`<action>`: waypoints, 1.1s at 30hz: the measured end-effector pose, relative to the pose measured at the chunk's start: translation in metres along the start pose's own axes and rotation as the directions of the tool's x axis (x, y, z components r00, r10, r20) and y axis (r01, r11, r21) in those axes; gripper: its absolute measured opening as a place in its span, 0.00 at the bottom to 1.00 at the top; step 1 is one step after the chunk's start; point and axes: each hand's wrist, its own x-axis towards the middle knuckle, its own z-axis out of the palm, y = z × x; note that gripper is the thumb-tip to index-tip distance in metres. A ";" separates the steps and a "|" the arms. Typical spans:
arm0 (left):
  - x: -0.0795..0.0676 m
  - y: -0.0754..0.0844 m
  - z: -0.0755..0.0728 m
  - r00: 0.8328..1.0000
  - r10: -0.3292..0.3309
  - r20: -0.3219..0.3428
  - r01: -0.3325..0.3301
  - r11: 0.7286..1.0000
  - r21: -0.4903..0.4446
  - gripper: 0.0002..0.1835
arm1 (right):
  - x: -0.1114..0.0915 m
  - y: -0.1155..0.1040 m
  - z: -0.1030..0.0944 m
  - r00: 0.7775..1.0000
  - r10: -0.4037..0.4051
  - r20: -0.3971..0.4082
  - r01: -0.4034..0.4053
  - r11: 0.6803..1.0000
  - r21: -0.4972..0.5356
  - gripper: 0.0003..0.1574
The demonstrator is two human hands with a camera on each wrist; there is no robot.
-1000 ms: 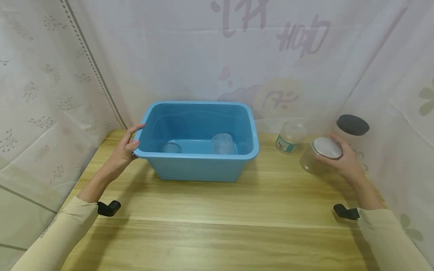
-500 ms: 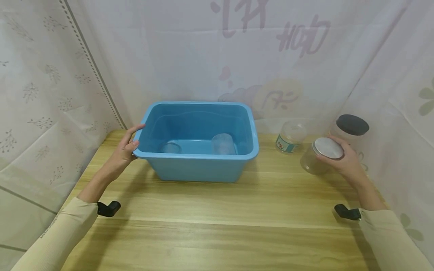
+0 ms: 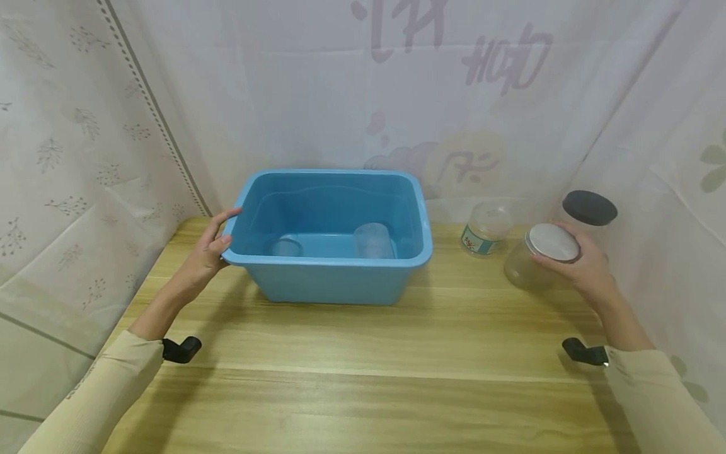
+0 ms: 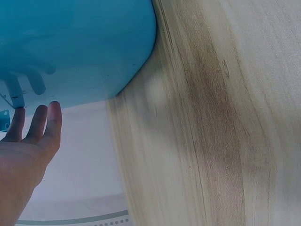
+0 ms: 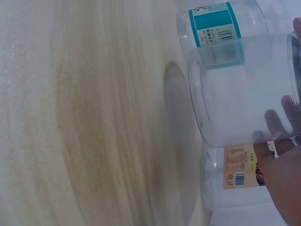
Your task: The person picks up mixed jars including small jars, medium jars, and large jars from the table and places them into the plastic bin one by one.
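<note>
My left hand (image 3: 200,260) grips the left rim of a blue plastic bin (image 3: 334,282), thumb near the top edge. In the left wrist view, fingertips (image 4: 54,110) show beneath that rim. Inside the bin are two clear containers: a round one (image 3: 287,247) at the left and one lying on its side (image 3: 373,241) at the right. My right hand (image 3: 592,268) holds a clear jar (image 3: 523,268) near its silver lid (image 3: 553,242). The right wrist view shows this jar (image 5: 242,94) raised a little over the table, its shadow beside it.
A clear jar with a teal label (image 3: 479,242) stands between the bin and my right hand. Behind that hand is a jar with a black lid (image 3: 590,208); its orange label (image 5: 239,165) shows in the right wrist view. Patterned curtains (image 3: 317,94) enclose the wooden table (image 3: 363,378).
My right hand has moved slightly up and to the right with the silver-lidded jar. The left hand and the bin stay in place.
</note>
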 end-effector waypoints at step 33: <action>0.001 -0.003 -0.001 1.000 -0.001 0.000 0.001 0.999 0.034 0.27 | 0.017 -0.043 -0.009 0.996 -0.087 0.011 0.087 0.994 0.059 0.54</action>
